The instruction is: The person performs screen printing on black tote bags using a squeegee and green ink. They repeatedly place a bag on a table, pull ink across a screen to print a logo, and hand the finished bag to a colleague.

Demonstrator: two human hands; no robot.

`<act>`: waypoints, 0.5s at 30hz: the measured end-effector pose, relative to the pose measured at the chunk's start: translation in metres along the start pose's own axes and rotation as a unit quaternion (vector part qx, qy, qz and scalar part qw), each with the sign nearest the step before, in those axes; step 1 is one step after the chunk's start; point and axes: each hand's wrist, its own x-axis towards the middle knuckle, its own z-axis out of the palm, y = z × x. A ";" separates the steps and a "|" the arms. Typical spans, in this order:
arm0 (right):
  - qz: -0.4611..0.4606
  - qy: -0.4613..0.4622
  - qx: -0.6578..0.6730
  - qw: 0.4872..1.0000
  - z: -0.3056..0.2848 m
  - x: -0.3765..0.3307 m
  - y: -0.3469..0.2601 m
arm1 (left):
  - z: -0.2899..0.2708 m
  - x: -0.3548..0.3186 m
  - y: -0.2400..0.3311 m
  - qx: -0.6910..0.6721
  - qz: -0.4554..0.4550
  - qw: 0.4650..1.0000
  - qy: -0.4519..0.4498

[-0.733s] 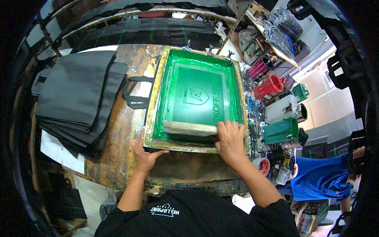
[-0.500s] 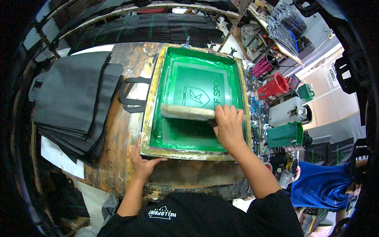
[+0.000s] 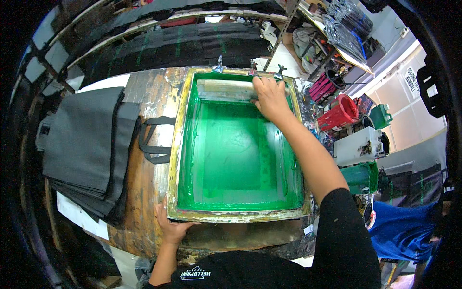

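Right hand [image 3: 271, 100] pinches squeegee [image 3: 224, 90] at its 3 o'clock end, bar reaching toward 9 o'clock, left hand [image 3: 172, 227] spread at frame [image 3: 240, 216]'s 7 o'clock corner

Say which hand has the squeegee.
The right hand, gripping the right end of the squeegee near the far edge of the screen frame. The left hand is at the frame's near left corner, off the squeegee.
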 end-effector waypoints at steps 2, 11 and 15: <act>0.006 -0.017 -0.012 1.000 0.009 0.019 0.013 | 0.004 0.001 -0.001 0.002 0.011 1.000 0.012; 0.009 -0.123 0.046 0.991 0.006 0.075 0.047 | -0.017 0.017 0.022 0.300 0.075 0.951 -0.018; 0.029 -0.053 -0.011 0.998 0.006 0.061 0.041 | -0.018 0.023 0.029 0.327 0.085 0.940 -0.046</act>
